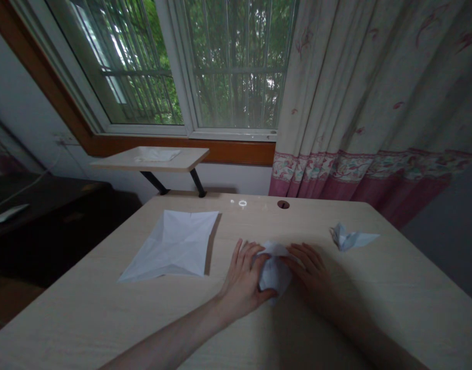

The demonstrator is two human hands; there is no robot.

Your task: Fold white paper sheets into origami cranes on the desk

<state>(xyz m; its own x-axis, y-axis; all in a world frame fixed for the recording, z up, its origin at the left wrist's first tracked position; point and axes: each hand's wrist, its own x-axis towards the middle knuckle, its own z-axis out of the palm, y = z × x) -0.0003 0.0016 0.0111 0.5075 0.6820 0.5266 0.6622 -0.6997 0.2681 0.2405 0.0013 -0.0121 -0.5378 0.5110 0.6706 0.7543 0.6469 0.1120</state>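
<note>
Between my two hands, a partly folded white sheet of paper (275, 275) rests on the wooden desk (236, 329). My left hand (245, 272) grips its left side, with the thumb on the near part and the fingers over the upper part. On the right, my right hand (310, 270) holds the upper right edge, its fingertips touching the paper; its thumb is hard to make out. A creased, unfolded white sheet (177, 244) lies to the left of my hands. Over to the right sits a small folded paper figure (351, 238) with a pointed end.
A raised shelf (120, 163) on black legs stands at the desk's back left, with crumpled white paper (156, 154) on it. A round brown cable-hole cover (283, 204) is set near the back edge. Behind are a barred window (236, 77) and a curtain (355, 103).
</note>
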